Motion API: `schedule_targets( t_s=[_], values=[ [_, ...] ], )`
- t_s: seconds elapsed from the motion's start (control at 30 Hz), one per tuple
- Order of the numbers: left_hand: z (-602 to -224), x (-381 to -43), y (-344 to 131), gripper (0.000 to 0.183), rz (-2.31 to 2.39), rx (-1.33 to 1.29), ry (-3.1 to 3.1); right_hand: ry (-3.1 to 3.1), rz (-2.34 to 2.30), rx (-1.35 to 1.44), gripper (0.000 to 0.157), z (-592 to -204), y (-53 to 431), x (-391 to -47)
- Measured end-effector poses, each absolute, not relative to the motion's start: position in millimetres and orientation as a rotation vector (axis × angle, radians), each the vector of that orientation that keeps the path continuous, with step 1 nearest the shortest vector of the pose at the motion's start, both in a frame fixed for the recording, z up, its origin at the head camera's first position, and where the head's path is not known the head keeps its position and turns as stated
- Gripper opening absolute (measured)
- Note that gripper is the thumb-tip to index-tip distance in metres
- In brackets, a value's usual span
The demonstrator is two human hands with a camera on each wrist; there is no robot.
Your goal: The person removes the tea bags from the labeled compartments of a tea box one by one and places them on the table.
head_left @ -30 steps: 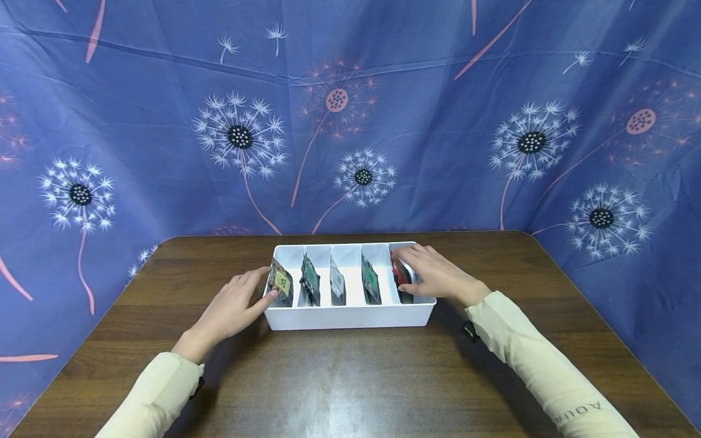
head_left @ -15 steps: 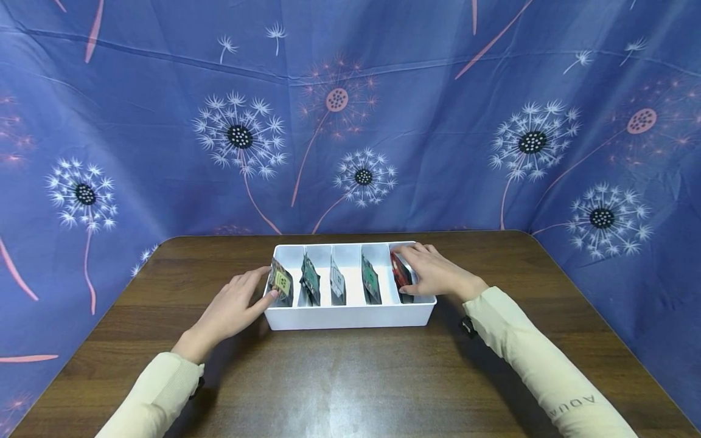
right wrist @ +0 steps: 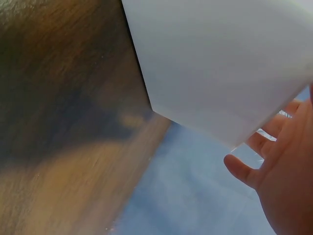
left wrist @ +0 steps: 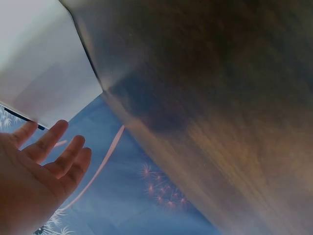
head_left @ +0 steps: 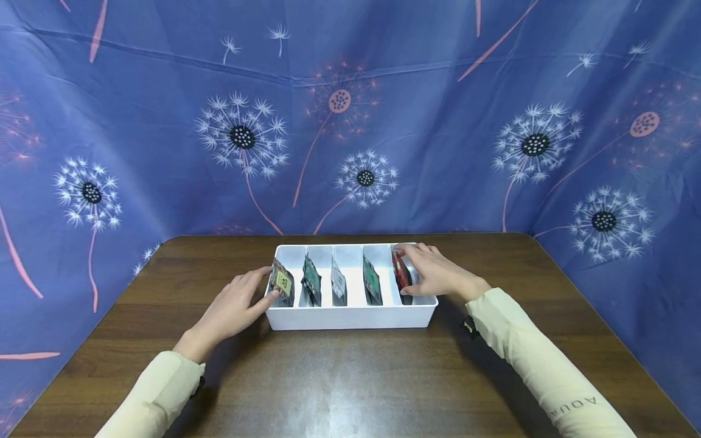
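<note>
Right grip [head_left: 440, 275] widened slightly; red packet [head_left: 401, 274] just left

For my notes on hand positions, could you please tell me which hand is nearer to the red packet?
Right: the right hand is right beside the red packet; the left hand is at the white tray's opposite end, by the yellow-labelled packet.

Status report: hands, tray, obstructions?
Left hand at left end of white tray. Right hand partly covers rightmost compartment. Five packets inside, one per compartment. No other obstruction seen.
</note>
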State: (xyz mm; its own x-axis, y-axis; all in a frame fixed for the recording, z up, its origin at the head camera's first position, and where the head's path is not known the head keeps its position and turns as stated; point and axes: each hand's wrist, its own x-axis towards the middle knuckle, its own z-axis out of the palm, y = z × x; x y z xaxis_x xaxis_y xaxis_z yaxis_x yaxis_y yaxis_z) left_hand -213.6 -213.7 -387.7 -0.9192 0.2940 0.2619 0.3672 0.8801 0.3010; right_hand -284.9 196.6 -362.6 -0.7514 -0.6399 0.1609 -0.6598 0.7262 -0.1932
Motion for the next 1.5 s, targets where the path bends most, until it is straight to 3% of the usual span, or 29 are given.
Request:
schedule_targets(
  t_s=[0.5,1.5],
  values=[
    [-389.2,-212.7,-213.4,0.063,-0.523,-0.504,-2.842,-2.707,0.316,1.063,0.069,-361.1,206.3,-281.3],
    [-388.7,-212.4,-214.1,0.058,-0.568,-0.526,-2.832,-2.515,0.326,0.801,0.069,-304.3,213.8,-276.9]
  ],
)
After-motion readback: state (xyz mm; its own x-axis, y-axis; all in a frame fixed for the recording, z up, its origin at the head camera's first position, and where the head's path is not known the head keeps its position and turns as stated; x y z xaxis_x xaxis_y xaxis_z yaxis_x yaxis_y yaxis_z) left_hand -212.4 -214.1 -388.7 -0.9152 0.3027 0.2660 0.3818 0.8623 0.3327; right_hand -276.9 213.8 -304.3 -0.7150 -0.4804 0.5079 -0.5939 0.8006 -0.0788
